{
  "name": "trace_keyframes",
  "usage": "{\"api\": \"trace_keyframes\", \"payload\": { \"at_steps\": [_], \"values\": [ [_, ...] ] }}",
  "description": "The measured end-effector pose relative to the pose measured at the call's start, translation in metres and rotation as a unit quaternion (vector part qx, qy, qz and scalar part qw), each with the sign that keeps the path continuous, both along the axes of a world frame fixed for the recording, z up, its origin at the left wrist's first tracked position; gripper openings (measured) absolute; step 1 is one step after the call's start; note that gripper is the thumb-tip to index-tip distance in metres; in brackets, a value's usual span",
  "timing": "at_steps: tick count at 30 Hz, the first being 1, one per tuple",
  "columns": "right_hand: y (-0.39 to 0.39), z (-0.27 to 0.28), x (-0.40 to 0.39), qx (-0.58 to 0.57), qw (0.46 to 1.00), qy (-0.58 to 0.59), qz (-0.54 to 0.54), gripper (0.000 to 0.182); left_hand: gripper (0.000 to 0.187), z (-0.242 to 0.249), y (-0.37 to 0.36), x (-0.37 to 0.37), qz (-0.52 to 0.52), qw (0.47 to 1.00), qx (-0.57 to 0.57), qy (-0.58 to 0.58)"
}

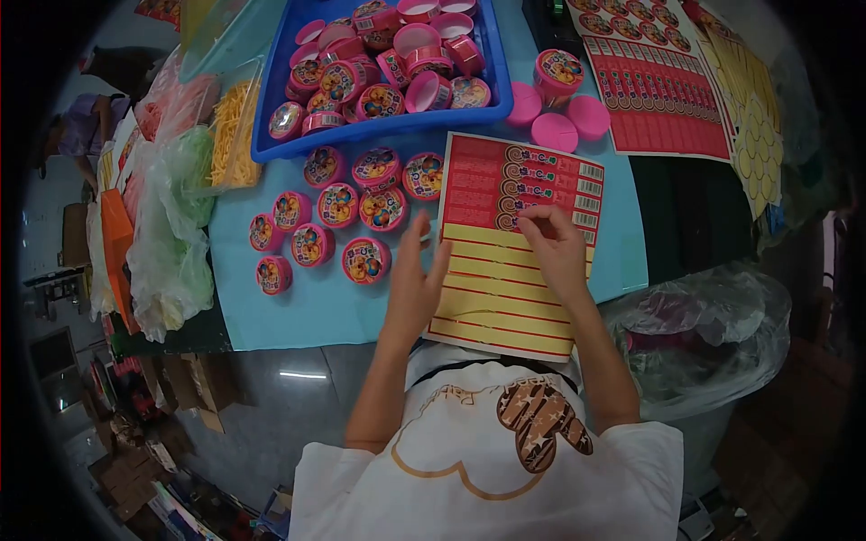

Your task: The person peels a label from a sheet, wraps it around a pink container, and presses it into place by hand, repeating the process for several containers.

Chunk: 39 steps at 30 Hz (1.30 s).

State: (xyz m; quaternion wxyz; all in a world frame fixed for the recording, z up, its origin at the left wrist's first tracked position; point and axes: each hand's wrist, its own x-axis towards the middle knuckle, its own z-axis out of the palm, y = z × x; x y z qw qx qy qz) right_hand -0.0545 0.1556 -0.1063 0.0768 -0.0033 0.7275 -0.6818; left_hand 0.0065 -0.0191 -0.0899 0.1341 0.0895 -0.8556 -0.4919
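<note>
Peeling step, looks like — right hand (552, 245) pinches a label strip on the sticker sheet (505, 298) at the worktop's near edge; left hand (413, 287), fingers flat & empty, pins the sheet's left side. Next needs a clean lift w/o tearing — pink tubs (336, 225) wait just left.

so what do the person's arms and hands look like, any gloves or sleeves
Both hands are bare: no gloves, rings, watch or bands show on the left hand or the right hand. The forearms are uncovered up to short white sleeves of a white T-shirt, which carries a tan outline print and a brown patterned cartoon patch on the chest.
</note>
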Motion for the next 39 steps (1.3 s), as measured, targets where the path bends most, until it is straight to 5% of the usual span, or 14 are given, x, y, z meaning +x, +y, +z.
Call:
{"api": "trace_keyframes", "payload": {
  "at_steps": [4, 6, 10, 13, 15, 20, 25, 33, 36, 39],
  "values": [
    [-0.012, 0.008, -0.003, 0.145, 0.960, 0.229, 0.076, 0.013, 0.025, -0.002, -0.001, -0.022, 0.031, 0.980, 0.099, -0.170],
    [-0.018, 0.012, -0.003, 0.160, 0.945, 0.269, 0.101, 0.013, 0.015, 0.014, -0.004, -0.021, -0.084, 0.940, 0.191, -0.270],
    [-0.019, 0.032, 0.000, 0.178, 0.891, 0.392, 0.143, 0.017, 0.011, 0.033, 0.001, -0.001, -0.092, 0.947, 0.234, -0.201],
    [-0.018, 0.053, 0.007, 0.231, 0.832, 0.480, 0.154, 0.023, 0.009, 0.049, 0.005, 0.005, -0.129, 0.988, 0.071, -0.056],
    [-0.014, 0.064, 0.009, 0.231, 0.830, 0.482, 0.163, 0.024, 0.011, 0.055, 0.005, 0.006, -0.140, 0.990, -0.026, 0.015],
    [-0.008, 0.073, 0.011, 0.209, 0.841, 0.469, 0.167, 0.026, 0.010, 0.065, 0.008, 0.009, -0.160, 0.986, -0.025, 0.030],
    [0.000, 0.072, 0.011, 0.066, 0.944, 0.285, 0.150, 0.025, 0.010, 0.063, 0.008, 0.013, -0.151, 0.987, 0.057, -0.005],
    [0.002, 0.082, 0.010, 0.050, 0.922, 0.330, 0.197, 0.019, 0.011, 0.072, 0.010, 0.011, -0.194, 0.976, -0.063, 0.074],
    [0.003, 0.082, 0.008, 0.040, 0.919, 0.328, 0.213, 0.017, 0.013, 0.072, 0.010, 0.012, -0.183, 0.982, 0.055, 0.007],
    [0.002, 0.085, 0.008, 0.063, 0.903, 0.368, 0.211, 0.018, 0.014, 0.072, 0.011, 0.012, -0.184, 0.982, 0.023, 0.034]
  ]
}}
